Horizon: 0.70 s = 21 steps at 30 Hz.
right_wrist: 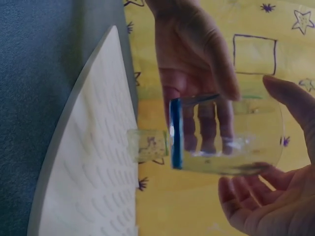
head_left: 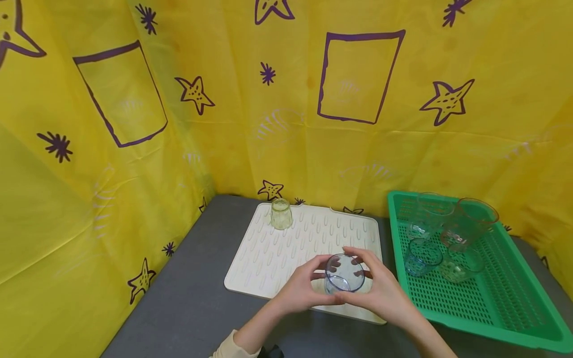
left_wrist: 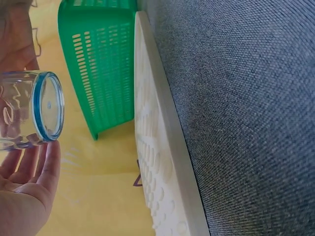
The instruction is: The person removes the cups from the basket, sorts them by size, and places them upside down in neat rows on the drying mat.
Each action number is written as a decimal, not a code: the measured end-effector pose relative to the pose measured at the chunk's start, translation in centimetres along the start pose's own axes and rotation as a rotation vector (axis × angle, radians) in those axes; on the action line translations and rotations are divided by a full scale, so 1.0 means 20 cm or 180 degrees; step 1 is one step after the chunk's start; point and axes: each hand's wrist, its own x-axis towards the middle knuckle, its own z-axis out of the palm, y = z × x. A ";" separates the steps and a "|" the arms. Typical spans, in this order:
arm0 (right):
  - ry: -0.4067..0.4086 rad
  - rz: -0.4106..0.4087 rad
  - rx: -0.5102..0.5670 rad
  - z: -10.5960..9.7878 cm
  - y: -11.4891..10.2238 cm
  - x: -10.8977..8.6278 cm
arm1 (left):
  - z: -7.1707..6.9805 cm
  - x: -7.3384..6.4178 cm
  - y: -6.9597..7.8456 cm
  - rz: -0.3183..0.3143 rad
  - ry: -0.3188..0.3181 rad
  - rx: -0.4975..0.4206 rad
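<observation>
Both hands grip a clear drinking glass with a bluish tint, above the front right part of a white ridged drying mat. My left hand holds its left side and my right hand its right side, thumbs toward the near side and fingers round the far side. The glass is upright, its round mouth facing up; in the right wrist view its thick blue base points to the mat, with a gap between. A yellowish glass stands upside down at the mat's back left.
A green perforated basket stands right of the mat. In it are a blue glass, a pinkish glass, a clear glass and a pale yellowish glass. A yellow patterned cloth hangs behind the grey table.
</observation>
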 end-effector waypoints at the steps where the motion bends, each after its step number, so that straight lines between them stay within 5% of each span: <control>1: 0.0000 -0.0016 0.0078 0.00 0.01 0.00 | 0.00 0.00 0.00 -0.0036 0.0029 -0.0034; 12: -0.0022 0.0108 0.0563 0.04 0.10 -0.04 | -0.01 0.00 0.02 -0.0139 0.0272 -0.1219; 21: 0.0209 0.0266 0.0658 0.10 0.09 -0.04 | 0.01 0.00 0.05 -0.0192 0.0208 -0.1582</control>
